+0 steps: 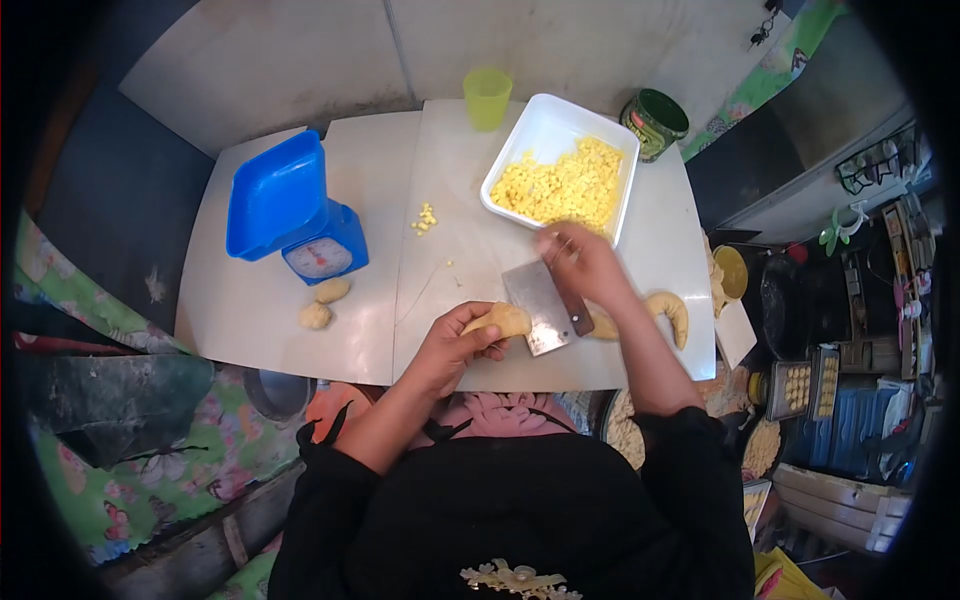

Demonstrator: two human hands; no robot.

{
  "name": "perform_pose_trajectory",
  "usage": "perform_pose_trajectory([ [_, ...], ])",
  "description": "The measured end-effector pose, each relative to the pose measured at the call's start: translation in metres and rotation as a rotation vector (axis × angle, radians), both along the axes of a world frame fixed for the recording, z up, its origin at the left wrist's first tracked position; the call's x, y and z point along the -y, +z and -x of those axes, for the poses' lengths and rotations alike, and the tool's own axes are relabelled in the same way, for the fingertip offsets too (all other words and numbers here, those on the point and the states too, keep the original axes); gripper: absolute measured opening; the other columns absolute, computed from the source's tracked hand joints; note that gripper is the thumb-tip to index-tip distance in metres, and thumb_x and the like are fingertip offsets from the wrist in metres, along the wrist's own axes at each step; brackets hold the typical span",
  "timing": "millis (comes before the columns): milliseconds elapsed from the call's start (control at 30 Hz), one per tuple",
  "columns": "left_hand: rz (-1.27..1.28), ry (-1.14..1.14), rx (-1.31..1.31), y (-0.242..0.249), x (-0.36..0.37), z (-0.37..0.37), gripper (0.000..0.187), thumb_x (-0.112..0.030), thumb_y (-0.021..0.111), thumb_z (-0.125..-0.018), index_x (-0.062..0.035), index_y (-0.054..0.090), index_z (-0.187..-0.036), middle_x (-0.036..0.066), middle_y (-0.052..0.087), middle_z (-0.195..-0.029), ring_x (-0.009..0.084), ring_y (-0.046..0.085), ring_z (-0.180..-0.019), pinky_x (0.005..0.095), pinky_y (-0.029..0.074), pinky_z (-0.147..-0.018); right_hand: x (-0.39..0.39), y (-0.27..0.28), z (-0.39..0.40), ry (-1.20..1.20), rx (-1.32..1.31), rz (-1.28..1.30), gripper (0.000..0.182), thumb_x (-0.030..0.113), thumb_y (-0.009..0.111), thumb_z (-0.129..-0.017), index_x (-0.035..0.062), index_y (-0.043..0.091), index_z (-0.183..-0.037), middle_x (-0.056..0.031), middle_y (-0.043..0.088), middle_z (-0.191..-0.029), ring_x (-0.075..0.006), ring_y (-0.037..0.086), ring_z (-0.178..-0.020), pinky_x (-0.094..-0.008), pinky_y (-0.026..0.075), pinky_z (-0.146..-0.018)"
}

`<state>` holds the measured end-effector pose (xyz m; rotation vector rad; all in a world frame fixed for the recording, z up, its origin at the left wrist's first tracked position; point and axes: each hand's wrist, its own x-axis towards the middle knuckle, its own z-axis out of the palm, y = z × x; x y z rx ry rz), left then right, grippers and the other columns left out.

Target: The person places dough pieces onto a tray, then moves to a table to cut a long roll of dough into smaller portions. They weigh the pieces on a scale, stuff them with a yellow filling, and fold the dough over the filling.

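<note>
My left hand (462,345) is closed around a piece of tan dough (503,320), flattened and curved, just above the table's front part. My right hand (580,262) is at the near edge of a white tray (508,165) of small yellow cubes (570,185). Its fingers are drawn together and slightly blurred; whatever they hold is hidden. Below the right hand, a cleaver (535,305) with a brown handle lies flat on the table. A curved roll of dough (672,316) rests to the right, partly behind my right forearm, and another dough piece (603,325) touches the cleaver handle's side.
At the left stands a blue kitchen scale (335,240) with a tilted blue pan (278,195). Two dough lumps (322,304) lie before it. Loose yellow cubes (425,218) sit mid-table. A green cup (488,100) and dark green tub (653,124) stand at the back.
</note>
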<state>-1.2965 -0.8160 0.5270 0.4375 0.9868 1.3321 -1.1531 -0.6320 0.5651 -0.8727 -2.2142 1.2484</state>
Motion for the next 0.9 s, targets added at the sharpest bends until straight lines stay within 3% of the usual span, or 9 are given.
perform_pose_trajectory([
  [100, -0.044, 0.083, 0.091, -0.002, -0.01, -0.008, 0.025, -0.008, 0.059, -0.087, -0.003, 0.053, -0.112, 0.01, 0.06, -0.106, 0.0192, 0.061, -0.095, 0.0322, 0.052, -0.077, -0.121, -0.037, -0.014, -0.276, 0.289, -0.541, 0.023, 0.02, 0.062, -0.083, 0.008, 0.065, -0.103, -0.0122, 0.063, -0.103, -0.0312, 0.06, -0.091, -0.0392, 0.048, -0.079],
  [233, -0.045, 0.143, 0.146, -0.003, -0.015, -0.011, 0.022, -0.009, 0.058, -0.088, -0.0033, 0.054, -0.11, 0.009, 0.061, -0.107, 0.019, 0.061, -0.096, 0.0331, 0.052, -0.078, -0.175, -0.046, -0.012, -0.268, 0.815, -0.589, 0.025, 0.026, 0.064, -0.078, 0.0146, 0.069, -0.099, -0.0068, 0.065, -0.1, -0.0238, 0.053, -0.103, -0.0442, 0.038, -0.084],
  [400, -0.093, 0.223, 0.243, -0.007, -0.018, -0.01, 0.023, -0.01, 0.055, -0.091, -0.002, 0.052, -0.112, 0.011, 0.059, -0.11, 0.0191, 0.059, -0.1, 0.0331, 0.051, -0.081, -0.179, -0.056, -0.005, -0.201, 0.941, -0.725, 0.024, 0.024, 0.065, -0.075, 0.0146, 0.07, -0.097, -0.0053, 0.066, -0.098, -0.0212, 0.052, -0.101, -0.0464, 0.032, -0.086],
  [500, -0.088, 0.268, 0.206, -0.003, -0.02, -0.011, 0.025, -0.016, 0.058, -0.09, -0.0046, 0.053, -0.112, 0.008, 0.061, -0.107, 0.0178, 0.059, -0.098, 0.033, 0.051, -0.081, -0.179, -0.054, -0.01, -0.216, 0.724, -0.554, 0.022, 0.019, 0.066, -0.076, 0.0104, 0.069, -0.096, -0.007, 0.067, -0.092, -0.022, 0.057, -0.093, -0.0434, 0.038, -0.084],
  [567, -0.091, 0.281, 0.192, 0.001, -0.021, -0.011, 0.026, -0.016, 0.058, -0.09, -0.0044, 0.053, -0.113, 0.008, 0.06, -0.107, 0.0176, 0.059, -0.098, 0.0332, 0.051, -0.082, -0.176, -0.06, -0.013, -0.19, 0.066, -0.12, 0.019, 0.014, 0.065, -0.08, 0.0047, 0.067, -0.097, -0.0063, 0.066, -0.084, -0.0183, 0.06, -0.082, -0.0348, 0.046, -0.078],
  [633, -0.093, 0.296, 0.176, 0.004, -0.021, -0.01, 0.027, -0.017, 0.058, -0.09, -0.0042, 0.053, -0.113, 0.008, 0.06, -0.108, 0.0174, 0.059, -0.098, 0.0335, 0.051, -0.083, -0.127, -0.025, -0.002, -0.172, -0.154, 0.212, 0.016, 0.01, 0.065, -0.082, 0.0011, 0.065, -0.095, -0.004, 0.064, -0.082, -0.0131, 0.06, -0.077, -0.0255, 0.048, -0.073],
  [700, -0.128, 0.271, 0.167, 0.007, -0.022, -0.01, 0.029, -0.018, 0.058, -0.09, -0.0039, 0.052, -0.114, 0.008, 0.059, -0.109, 0.0171, 0.059, -0.099, 0.0336, 0.051, -0.085, -0.067, 0.006, 0.006, -0.062, -0.372, 0.426, 0.014, 0.009, 0.067, -0.081, 0.0008, 0.064, -0.093, -0.0011, 0.061, -0.079, -0.0089, 0.057, -0.076, -0.0244, 0.047, -0.072],
  [833, -0.158, 0.248, 0.163, 0.018, -0.017, -0.011, 0.032, -0.02, 0.061, -0.089, -0.0035, 0.052, -0.114, 0.008, 0.059, -0.109, 0.0174, 0.059, -0.099, 0.0336, 0.051, -0.085, 0.02, 0.021, 0.009, 0.221, -0.261, 0.174, 0.012, 0.008, 0.071, -0.078, 0.0032, 0.065, -0.088, -0.0029, 0.061, -0.076, -0.0104, 0.058, -0.071, -0.0259, 0.046, -0.068],
  [900, -0.198, 0.267, 0.185, 0.02, -0.01, -0.009, 0.034, -0.021, 0.063, -0.087, -0.0028, 0.052, -0.114, 0.009, 0.059, -0.108, 0.0183, 0.06, -0.098, 0.0334, 0.051, -0.084, 0.042, 0.027, 0.013, 0.219, -0.246, 0.01, 0.014, 0.009, 0.072, -0.077, 0.0033, 0.066, -0.088, -0.0048, 0.062, -0.077, -0.0121, 0.058, -0.07, -0.0262, 0.046, -0.067],
])
